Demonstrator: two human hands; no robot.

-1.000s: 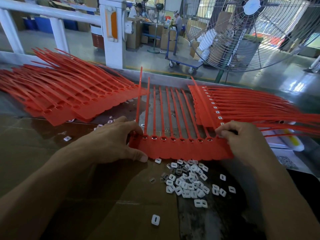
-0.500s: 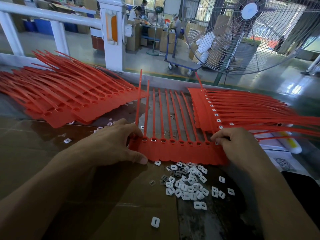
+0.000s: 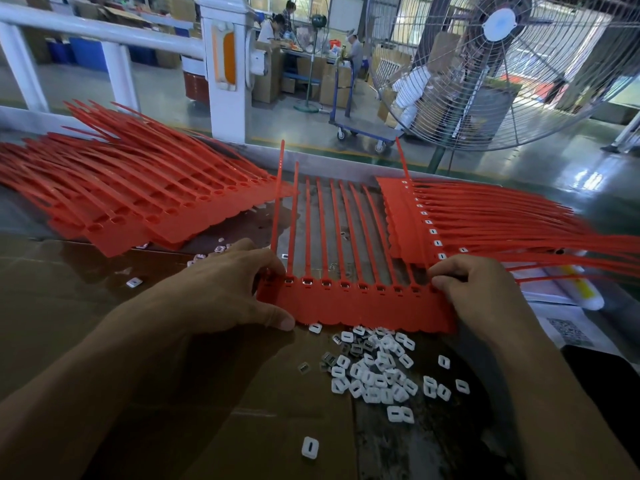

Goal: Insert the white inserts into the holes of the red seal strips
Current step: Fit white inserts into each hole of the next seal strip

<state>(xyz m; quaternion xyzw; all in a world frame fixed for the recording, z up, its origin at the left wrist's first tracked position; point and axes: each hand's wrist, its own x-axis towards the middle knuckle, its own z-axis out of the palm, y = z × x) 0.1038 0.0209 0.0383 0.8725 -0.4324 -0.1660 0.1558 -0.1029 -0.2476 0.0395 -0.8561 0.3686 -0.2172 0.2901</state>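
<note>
Both hands (image 3: 239,289) (image 3: 478,292) pinch the strip (image 3: 363,306) ends; a jerk could, probably, pop loose inserts (image 3: 377,372) out.

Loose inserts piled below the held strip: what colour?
White inserts, a few grey among them; head view.

Glossy green floor (image 3: 554,174), caged fan (image 3: 498,64), white railing (image 3: 104,29) — blue trolley (image 3: 360,126) beyond

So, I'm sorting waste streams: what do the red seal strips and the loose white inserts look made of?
Red seal strip sheet: apparently moulded plastic, semi-matte, since the thin tails flex and the scalloped edge is uniform. White inserts: likely glossy hard plastic, with identical slotted shapes; a few grey ones may be metal, though that is unclear.
</note>
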